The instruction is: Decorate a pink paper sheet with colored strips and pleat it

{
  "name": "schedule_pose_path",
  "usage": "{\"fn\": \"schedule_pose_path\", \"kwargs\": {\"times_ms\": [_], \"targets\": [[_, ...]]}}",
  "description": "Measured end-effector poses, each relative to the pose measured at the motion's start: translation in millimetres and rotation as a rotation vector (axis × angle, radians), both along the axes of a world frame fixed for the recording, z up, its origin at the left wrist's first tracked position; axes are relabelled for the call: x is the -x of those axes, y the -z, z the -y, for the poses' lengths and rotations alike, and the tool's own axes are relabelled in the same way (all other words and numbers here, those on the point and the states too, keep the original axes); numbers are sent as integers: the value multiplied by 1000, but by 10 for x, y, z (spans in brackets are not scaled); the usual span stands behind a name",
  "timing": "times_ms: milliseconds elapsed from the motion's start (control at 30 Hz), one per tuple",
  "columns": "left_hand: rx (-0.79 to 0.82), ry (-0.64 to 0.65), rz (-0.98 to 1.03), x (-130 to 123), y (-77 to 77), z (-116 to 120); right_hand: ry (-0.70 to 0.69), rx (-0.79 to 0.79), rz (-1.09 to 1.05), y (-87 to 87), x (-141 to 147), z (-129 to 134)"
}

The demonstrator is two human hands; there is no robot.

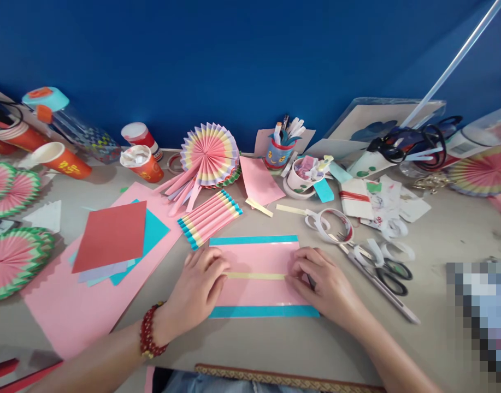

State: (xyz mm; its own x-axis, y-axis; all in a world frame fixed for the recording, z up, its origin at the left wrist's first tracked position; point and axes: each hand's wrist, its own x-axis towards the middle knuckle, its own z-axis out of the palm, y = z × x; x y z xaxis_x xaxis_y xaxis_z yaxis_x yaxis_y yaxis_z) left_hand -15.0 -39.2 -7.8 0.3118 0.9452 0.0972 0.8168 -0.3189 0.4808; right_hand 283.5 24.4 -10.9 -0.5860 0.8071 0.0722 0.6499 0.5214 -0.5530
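Observation:
A pink paper sheet [254, 297] with blue bands along its far and near edges lies flat in front of me. Across its middle runs a narrow yellow paper strip [256, 276]. My left hand [203, 284], with a red bead bracelet [152, 331] at the wrist, pinches the strip's left end. At the other end, the curled fingers of my right hand [322, 281] close on the strip. My fingertips hide both strip ends and part of the sheet's sides. Just beyond lies a pleated pink, yellow and blue paper piece [210, 218].
Left of me, red paper [113, 234] and blue paper [154, 232] lie on a large pink sheet [84, 314]. To the right are scissors [392, 275], a pen-like cutter [387, 292] and a tape roll [348, 226]. A pleated paper fan [209, 153] and cups stand along the blue wall.

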Motion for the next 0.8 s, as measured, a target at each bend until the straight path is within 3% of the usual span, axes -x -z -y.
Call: {"fn": "schedule_pose_path", "kwargs": {"times_ms": [67,200,267,467,800], "targets": [[-44,99,-36,-12,5,12,-3,-7,0,-6,1,-1],[-100,436,-85,-90,7,16,-7,-16,-8,-16,-1,5],[-113,508,-138,-143,2,16,1,-6,-7,-20,-4,10],[-11,462,-234,-211,-15,32,20,7,-39,-31,-10,27],[4,416,-227,-221,-4,40,58,12,-51,-38,25,49]]}}
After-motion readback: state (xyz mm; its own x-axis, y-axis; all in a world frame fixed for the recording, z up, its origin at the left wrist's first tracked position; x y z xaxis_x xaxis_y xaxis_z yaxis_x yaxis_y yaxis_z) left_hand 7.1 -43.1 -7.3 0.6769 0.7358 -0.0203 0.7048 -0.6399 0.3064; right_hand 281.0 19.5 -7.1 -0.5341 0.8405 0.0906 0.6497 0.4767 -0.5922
